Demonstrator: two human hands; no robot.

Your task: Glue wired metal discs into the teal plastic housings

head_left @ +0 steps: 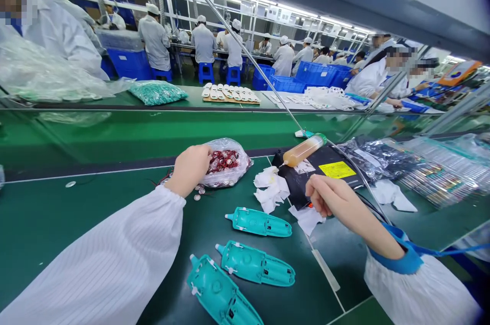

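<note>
My left hand [192, 168] is at the left side of a clear plastic bag [239, 164], with its fingers bent and pressed together. Inside the bag lie many small round metal discs with red wires [224, 160]. The fingertips are partly hidden, so I cannot make out what they hold. Over the front edge of a black box [294, 187] hovers my right hand [325, 195], fingers curled in, nothing showing in them. Nearer me lie three teal plastic housing halves, inner side up: one at the back [260, 222], one in the middle [258, 264], one in front [224, 292].
A syringe of amber fluid [305, 150] lies on the black box beside a yellow label [337, 169]. Crumpled white tissues [271, 187] are left of it. Bundled thin parts in plastic [440, 172] lie right. A blue wrist strap cord [451, 252] trails rightward. Co-workers sit beyond.
</note>
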